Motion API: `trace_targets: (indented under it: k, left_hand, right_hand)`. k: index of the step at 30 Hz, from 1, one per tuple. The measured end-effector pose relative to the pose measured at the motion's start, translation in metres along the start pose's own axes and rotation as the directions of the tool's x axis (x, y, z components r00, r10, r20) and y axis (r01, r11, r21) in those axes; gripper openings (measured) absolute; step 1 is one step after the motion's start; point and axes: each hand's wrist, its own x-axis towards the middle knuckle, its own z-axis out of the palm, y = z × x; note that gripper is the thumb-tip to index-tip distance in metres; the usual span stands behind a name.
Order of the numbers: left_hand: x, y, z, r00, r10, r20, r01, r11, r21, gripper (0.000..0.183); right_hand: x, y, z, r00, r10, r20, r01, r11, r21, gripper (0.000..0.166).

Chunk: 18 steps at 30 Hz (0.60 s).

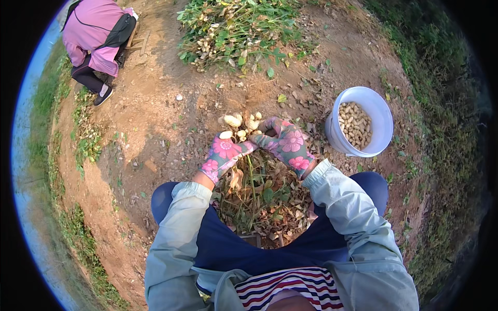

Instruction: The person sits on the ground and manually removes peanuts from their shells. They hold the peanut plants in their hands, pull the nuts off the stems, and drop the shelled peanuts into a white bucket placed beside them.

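Note:
My left hand [226,154], in a flowered glove, grips a peanut plant just below its root end. Pale peanut pods [232,121] cluster above the fingers, and the green stem [251,175] hangs down between my knees. My right hand [288,143], gloved alike, has its thumb and fingertips closed on pods at the cluster's right side; the fingers partly hide them. To the right of that hand stands a white plastic bucket [383,116] with many picked peanuts [354,126] in it.
A heap of leafy peanut plants [241,35] lies on the soil ahead. Withered stalks and leaves [268,206] lie between my legs. At upper left a person [97,31] in a pink jacket bends beside a wooden stool [141,43]. Dense greenery [435,77] borders the right.

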Motion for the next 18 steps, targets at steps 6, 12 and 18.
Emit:
trace_targets:
  k: [6, 12, 18]
  left_hand:
    - [0.003, -0.017, -0.012, 0.950, 0.287, -0.122, -0.179, 0.822, 0.541, 0.034]
    - [-0.003, -0.009, -0.001, 0.963, 0.258, -0.079, -0.043, 0.439, 0.898, 0.034]
    - [-0.008, -0.005, 0.014, 0.976, 0.158, -0.152, -0.057, 0.852, 0.521, 0.036]
  right_hand:
    - [-0.001, -0.002, 0.010, 0.996, 0.077, -0.049, -0.077, 0.997, -0.001, 0.026]
    - [0.002, 0.002, 0.003, 0.988, 0.073, 0.135, -0.078, 0.996, 0.032, 0.019]
    - [0.001, 0.004, -0.011, 0.905, 0.112, 0.411, -0.376, 0.662, 0.649, 0.014]
